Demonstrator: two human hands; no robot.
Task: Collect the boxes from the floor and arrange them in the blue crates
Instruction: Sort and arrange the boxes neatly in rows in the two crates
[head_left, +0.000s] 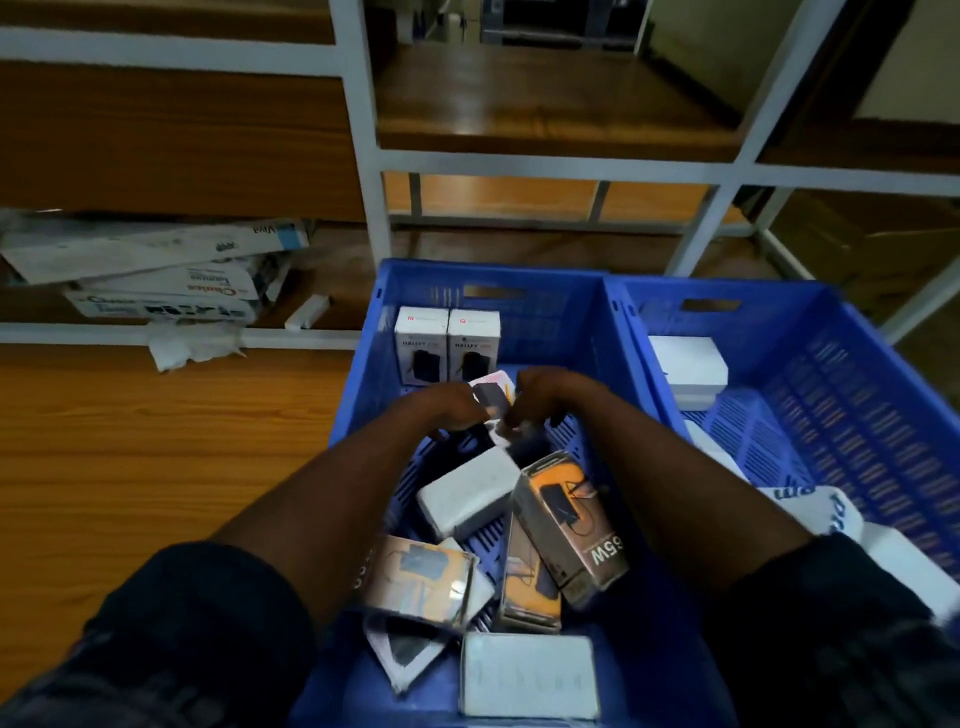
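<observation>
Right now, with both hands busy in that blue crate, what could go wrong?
Both hands, left and right, share one small box; a loose grip could drop it onto the jumble below. The 65W box lies tilted across others in the left crate and may slide when something is pulled. The two upright boxes behind could be knocked over.

Orange box (569, 525) in the left crate (545, 332) says "65W" upside down. White boxes (448, 345) behind read something like "HALLEY"

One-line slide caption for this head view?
Both hands, left and right, grip a small box over the left blue crate.
</observation>
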